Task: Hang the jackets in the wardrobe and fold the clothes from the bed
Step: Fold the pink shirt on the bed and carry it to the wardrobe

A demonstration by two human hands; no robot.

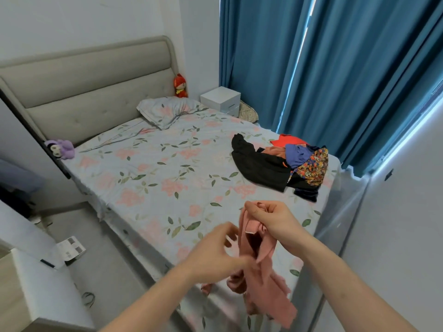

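The right hand (271, 219) held a soft pink garment (261, 279) bunched at its top edge, its grip closed round the cloth, which hung limp over the near end of the bed (153, 178). The left hand (215, 250) was blurred beside the cloth, fingers loosely curled; whether it gripped anything could not be told. A crumpled pile of clothes (282, 161), black, blue, red and floral-printed, lay at the bed's right edge, near the blue curtain (335, 68). The sheet bore a pink flower print.
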